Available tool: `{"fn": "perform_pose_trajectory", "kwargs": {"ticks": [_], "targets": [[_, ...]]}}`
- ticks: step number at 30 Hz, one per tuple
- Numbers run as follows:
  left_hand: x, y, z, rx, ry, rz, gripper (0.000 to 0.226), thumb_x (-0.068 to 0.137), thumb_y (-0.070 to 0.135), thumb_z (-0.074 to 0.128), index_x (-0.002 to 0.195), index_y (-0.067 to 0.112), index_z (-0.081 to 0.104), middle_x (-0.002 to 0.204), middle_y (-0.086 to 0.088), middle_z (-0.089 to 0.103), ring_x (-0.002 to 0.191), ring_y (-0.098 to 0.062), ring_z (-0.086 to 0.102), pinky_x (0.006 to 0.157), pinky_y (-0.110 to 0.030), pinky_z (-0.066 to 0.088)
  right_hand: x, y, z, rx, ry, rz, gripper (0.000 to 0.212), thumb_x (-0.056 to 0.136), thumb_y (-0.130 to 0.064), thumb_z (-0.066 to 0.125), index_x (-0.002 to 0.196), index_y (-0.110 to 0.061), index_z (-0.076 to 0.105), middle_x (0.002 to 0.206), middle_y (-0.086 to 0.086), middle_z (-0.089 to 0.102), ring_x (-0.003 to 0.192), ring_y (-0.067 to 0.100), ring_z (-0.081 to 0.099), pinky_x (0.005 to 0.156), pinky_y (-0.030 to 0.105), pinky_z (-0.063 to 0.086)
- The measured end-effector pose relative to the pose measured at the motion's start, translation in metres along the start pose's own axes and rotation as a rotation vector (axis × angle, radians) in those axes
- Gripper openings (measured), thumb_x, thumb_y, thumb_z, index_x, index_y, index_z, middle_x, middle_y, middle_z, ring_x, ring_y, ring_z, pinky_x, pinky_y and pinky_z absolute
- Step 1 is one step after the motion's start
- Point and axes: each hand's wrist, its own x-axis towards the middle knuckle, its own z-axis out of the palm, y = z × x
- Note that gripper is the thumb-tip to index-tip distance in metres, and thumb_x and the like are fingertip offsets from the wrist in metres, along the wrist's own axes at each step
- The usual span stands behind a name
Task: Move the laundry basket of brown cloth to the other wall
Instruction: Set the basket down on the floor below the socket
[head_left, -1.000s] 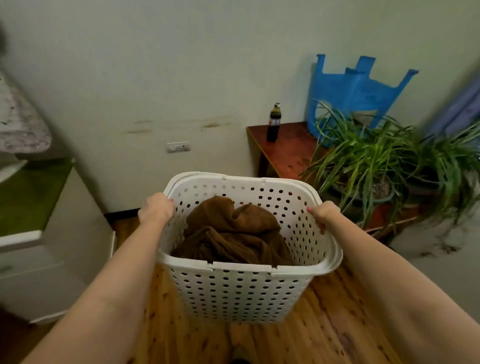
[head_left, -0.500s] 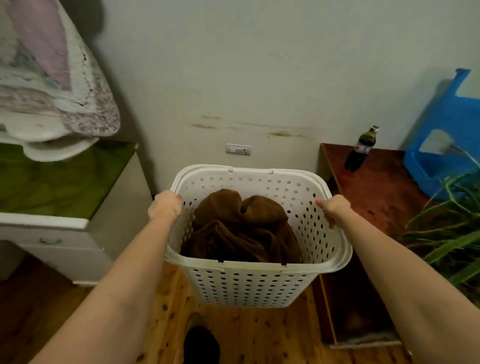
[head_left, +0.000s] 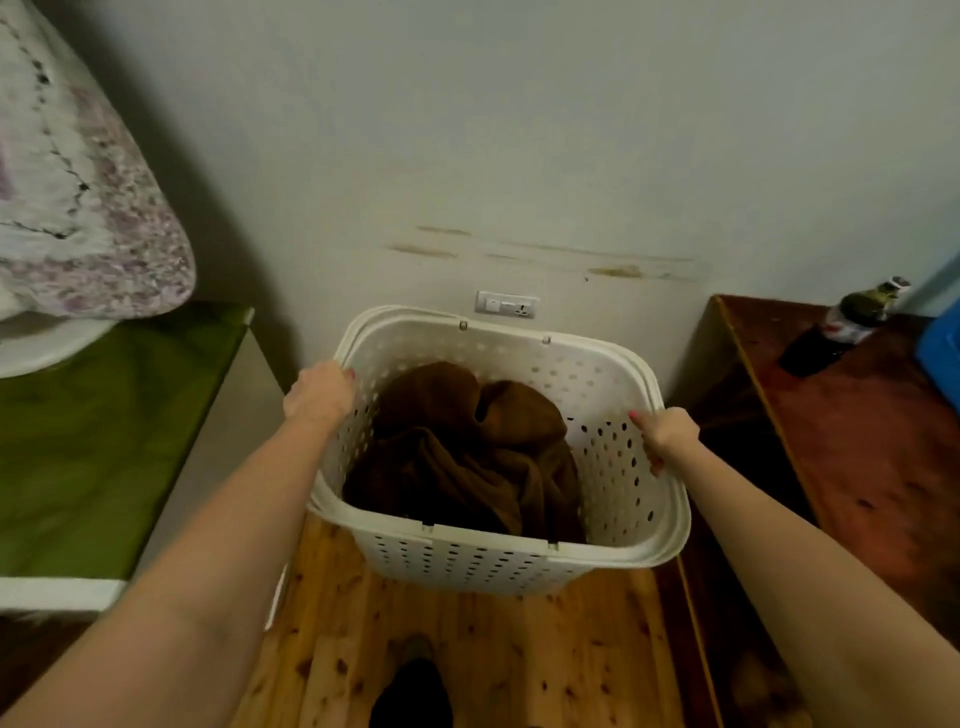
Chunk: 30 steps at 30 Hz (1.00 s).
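Note:
A white perforated laundry basket (head_left: 613, 530) hangs above the wooden floor, close to the pale wall. Crumpled brown cloth (head_left: 467, 447) fills its inside. My left hand (head_left: 319, 392) grips the basket's left rim. On the right rim, my right hand (head_left: 665, 434) is closed, thumb inside the basket. Both forearms reach in from the bottom corners. The basket's far edge lies just under a wall socket (head_left: 506, 304).
A white cabinet with a green top (head_left: 104, 441) stands at the left, a patterned quilt (head_left: 78, 197) piled on it. A dark red wooden table (head_left: 857, 441) at the right carries a dark bottle (head_left: 836, 327) and something blue (head_left: 940, 348). Wooden floor (head_left: 493, 649) runs between them.
The view has swung left: the plants have left the frame and the cabinet and quilt have come in. The basket, still in both hands, has moved nearer the wall between cabinet and table.

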Motion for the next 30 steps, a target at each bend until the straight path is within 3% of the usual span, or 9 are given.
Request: {"fn": "perform_pose_trajectory", "kwargs": {"ticks": [5, 10, 14, 17, 22, 25, 30], "targets": [[0.073, 0.007, 0.037, -0.013, -0.042, -0.008, 0.045, 0.101, 0.030, 0.037, 0.105, -0.008, 0.062, 0.105, -0.027, 0.066, 0.096, -0.041, 0.064, 0.079, -0.039, 0.050, 0.068, -0.017, 0.040, 0.002, 0.029, 0.000, 0.049, 0.092, -0.043, 0.052, 0.066, -0.002, 0.053, 0.052, 0.014, 0.055, 0.042, 0.027, 0.056, 0.047, 0.030, 0.045], [0.151, -0.017, 0.140, -0.051, -0.050, -0.064, 0.040, 0.099, 0.032, 0.043, 0.100, -0.005, 0.057, 0.091, -0.023, 0.062, 0.083, -0.039, 0.061, 0.077, -0.044, 0.052, 0.166, -0.005, 0.106, -0.007, 0.045, 0.012, 0.049, 0.091, -0.045, 0.053, 0.077, 0.002, 0.060, 0.057, 0.013, 0.057, 0.045, 0.025, 0.057, 0.047, 0.030, 0.046], [0.195, -0.044, 0.224, -0.100, -0.092, -0.144, 0.046, 0.098, 0.038, 0.044, 0.113, -0.005, 0.051, 0.114, -0.031, 0.059, 0.102, -0.048, 0.061, 0.090, -0.055, 0.051, 0.237, 0.013, 0.167, -0.010, 0.025, -0.002, 0.044, 0.090, -0.042, 0.056, 0.082, 0.001, 0.058, 0.059, 0.011, 0.054, 0.046, 0.024, 0.054, 0.042, 0.029, 0.043], [0.229, -0.055, 0.279, -0.094, -0.096, -0.160, 0.047, 0.098, 0.038, 0.044, 0.116, -0.005, 0.049, 0.118, -0.032, 0.059, 0.106, -0.048, 0.060, 0.093, -0.054, 0.049, 0.287, 0.032, 0.213, 0.010, 0.000, 0.003, 0.044, 0.089, -0.043, 0.057, 0.071, -0.004, 0.054, 0.059, 0.010, 0.053, 0.046, 0.023, 0.052, 0.042, 0.030, 0.042], [0.262, -0.064, 0.331, -0.080, -0.100, -0.172, 0.046, 0.098, 0.039, 0.044, 0.116, -0.003, 0.049, 0.117, -0.032, 0.059, 0.104, -0.049, 0.061, 0.093, -0.055, 0.049, 0.330, 0.051, 0.258, 0.064, -0.010, 0.023, 0.042, 0.088, -0.043, 0.060, 0.071, -0.005, 0.051, 0.059, 0.011, 0.051, 0.045, 0.024, 0.049, 0.042, 0.032, 0.043], [0.280, -0.067, 0.356, -0.081, -0.084, -0.180, 0.045, 0.098, 0.037, 0.043, 0.115, -0.004, 0.047, 0.115, -0.033, 0.059, 0.101, -0.051, 0.060, 0.090, -0.056, 0.050, 0.355, 0.064, 0.280, 0.073, -0.026, 0.026, 0.043, 0.089, -0.041, 0.058, 0.066, -0.006, 0.049, 0.054, 0.012, 0.051, 0.043, 0.026, 0.049, 0.052, 0.041, 0.048], [0.298, -0.069, 0.373, -0.066, -0.084, -0.201, 0.037, 0.098, 0.025, 0.044, 0.122, -0.003, 0.042, 0.118, -0.032, 0.057, 0.108, -0.049, 0.056, 0.091, -0.054, 0.050, 0.383, 0.072, 0.306, 0.187, -0.134, 0.099, 0.025, 0.094, -0.026, 0.054, 0.080, -0.006, 0.050, 0.059, 0.010, 0.048, 0.045, 0.023, 0.044, 0.048, 0.033, 0.040]]}}
